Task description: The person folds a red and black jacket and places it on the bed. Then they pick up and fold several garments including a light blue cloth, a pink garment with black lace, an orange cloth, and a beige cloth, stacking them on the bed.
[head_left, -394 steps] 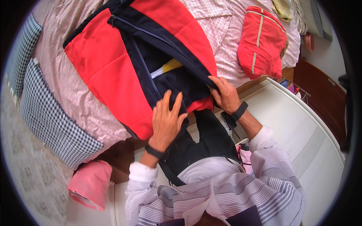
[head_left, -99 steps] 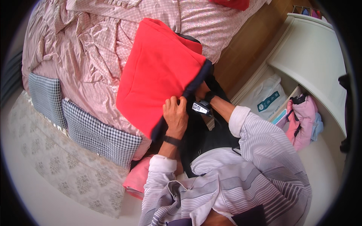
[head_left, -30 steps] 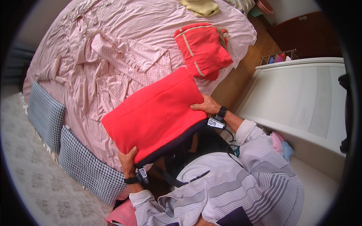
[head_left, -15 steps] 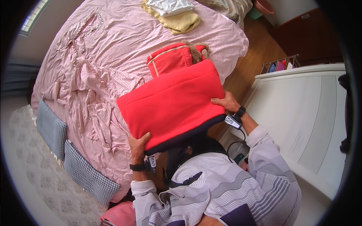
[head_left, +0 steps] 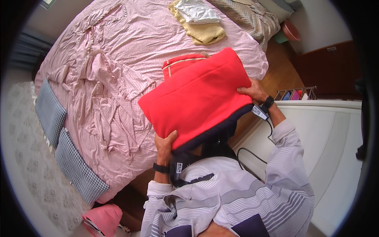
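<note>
Between my hands is a folded red garment (head_left: 197,94) with a dark navy edge along its near side. Its kind cannot be told from the folds. My left hand (head_left: 164,145) grips the near left corner, thumb on top and fingers underneath. At the right end my right hand (head_left: 254,91) holds it the same way, fingers mostly hidden below. The cloth is held up in front of my body, over the bed's edge. Just beyond it, a second red folded piece (head_left: 182,62) with beige stripes lies on the bed, partly covered from view.
The bed has a rumpled pink sheet (head_left: 134,35). A yellow folded cloth (head_left: 205,33) with a white plastic-looking packet (head_left: 196,12) lies at its far side. Checked cushions (head_left: 77,166) line the left edge. A white cabinet (head_left: 304,134) stands close on my right.
Both hands keep their hold on the red garment. It has shifted right in the picture, its right end tilting higher, and now covers more of the striped red piece. The whole view has moved too.
</note>
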